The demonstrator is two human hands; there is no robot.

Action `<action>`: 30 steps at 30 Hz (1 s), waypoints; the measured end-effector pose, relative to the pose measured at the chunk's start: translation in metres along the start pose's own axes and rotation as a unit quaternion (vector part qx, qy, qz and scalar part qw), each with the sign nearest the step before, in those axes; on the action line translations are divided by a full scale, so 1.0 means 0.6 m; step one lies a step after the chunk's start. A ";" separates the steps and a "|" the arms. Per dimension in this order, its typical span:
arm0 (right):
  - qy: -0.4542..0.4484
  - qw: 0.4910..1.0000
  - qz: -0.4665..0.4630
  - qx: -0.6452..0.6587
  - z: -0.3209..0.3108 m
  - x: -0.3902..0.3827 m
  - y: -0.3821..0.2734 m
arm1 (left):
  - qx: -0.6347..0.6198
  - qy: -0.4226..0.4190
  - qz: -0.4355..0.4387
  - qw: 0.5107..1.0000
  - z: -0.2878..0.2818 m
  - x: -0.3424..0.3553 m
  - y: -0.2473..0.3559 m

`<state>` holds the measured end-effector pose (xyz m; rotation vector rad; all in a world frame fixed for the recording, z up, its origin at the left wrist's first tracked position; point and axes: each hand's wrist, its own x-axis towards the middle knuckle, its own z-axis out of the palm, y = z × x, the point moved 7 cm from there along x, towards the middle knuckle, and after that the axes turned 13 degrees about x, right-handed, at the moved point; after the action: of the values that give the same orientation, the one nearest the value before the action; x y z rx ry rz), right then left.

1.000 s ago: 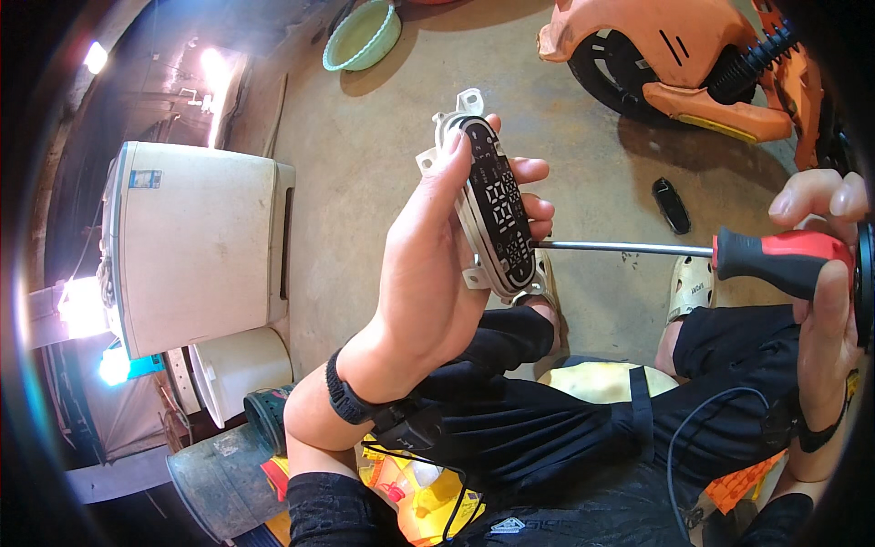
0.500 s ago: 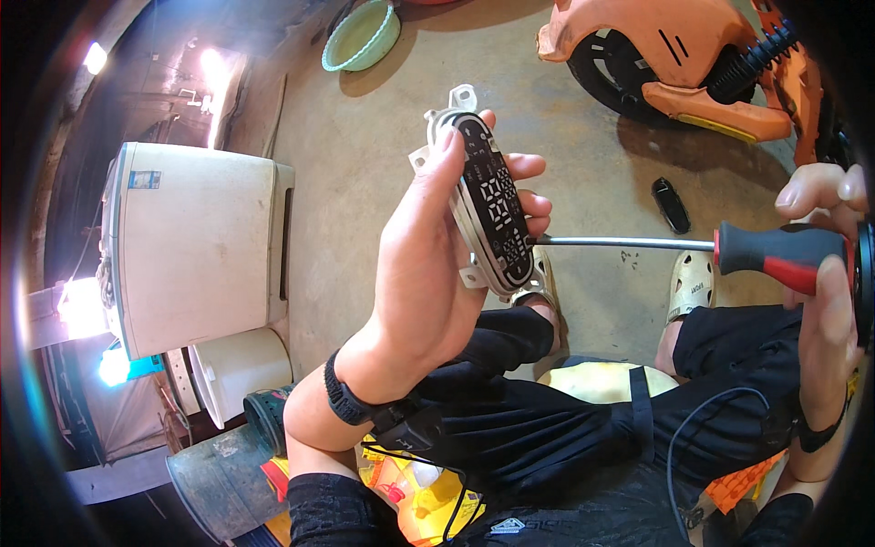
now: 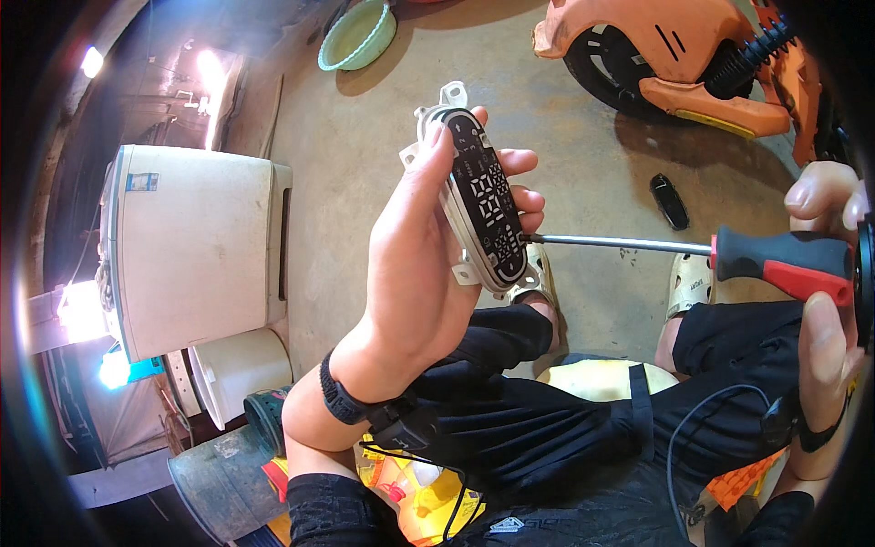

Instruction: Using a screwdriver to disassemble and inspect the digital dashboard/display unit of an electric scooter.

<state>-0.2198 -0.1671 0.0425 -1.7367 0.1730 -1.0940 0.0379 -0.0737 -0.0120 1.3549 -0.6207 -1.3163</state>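
My left hand (image 3: 410, 242) is closed round an oval digital display unit (image 3: 488, 196), with a black face, pale segment digits and a white frame with mounting tabs. My thumb lies along its upper left edge, and the fingertips show past its right edge. At the far right, my right hand (image 3: 824, 351) is round the grey and red handle of a screwdriver (image 3: 779, 260), fingers above and thumb below; the palm is hidden near the picture's rim. Nearly level, the metal shaft reaches left to the lower right edge of the display unit. Exactly what the tip meets there is hidden.
An orange scooter body (image 3: 674, 55) with a black wheel stands at the upper right. On the floor lie a dark oval part (image 3: 670, 202) and a pale green basin (image 3: 357, 36). A white appliance (image 3: 200, 251) and a grey bucket (image 3: 223, 483) stand left.
My left hand and the display unit have shifted slightly left. The screwdriver has moved slightly left with them and its handle has turned a little. My right thumb sits lower against the handle.
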 end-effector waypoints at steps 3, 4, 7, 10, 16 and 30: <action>0.019 0.999 -0.034 0.028 -0.003 -0.001 0.002 | -0.003 -0.006 0.002 1.000 0.005 0.001 0.000; 0.025 0.998 -0.045 0.038 -0.004 -0.002 0.004 | -0.002 0.000 -0.002 1.000 0.006 0.000 -0.001; 0.038 0.995 -0.068 0.059 -0.014 -0.003 0.008 | -0.002 0.004 -0.010 1.000 0.004 0.000 -0.003; -0.050 0.999 -0.006 -0.005 -0.020 -0.005 0.022 | -0.008 -0.011 0.003 1.000 -0.001 0.003 -0.005; -0.025 0.999 -0.023 0.037 -0.013 -0.003 0.013 | -0.020 -0.024 0.006 1.000 -0.001 0.005 -0.005; -0.011 0.999 0.016 0.049 -0.004 0.002 -0.016 | 0.071 0.006 0.021 0.997 0.006 -0.009 -0.004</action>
<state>-0.2243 -0.1653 0.0512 -1.6518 0.1304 -1.0422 0.0325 -0.0698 -0.0114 1.4556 -0.7429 -1.2477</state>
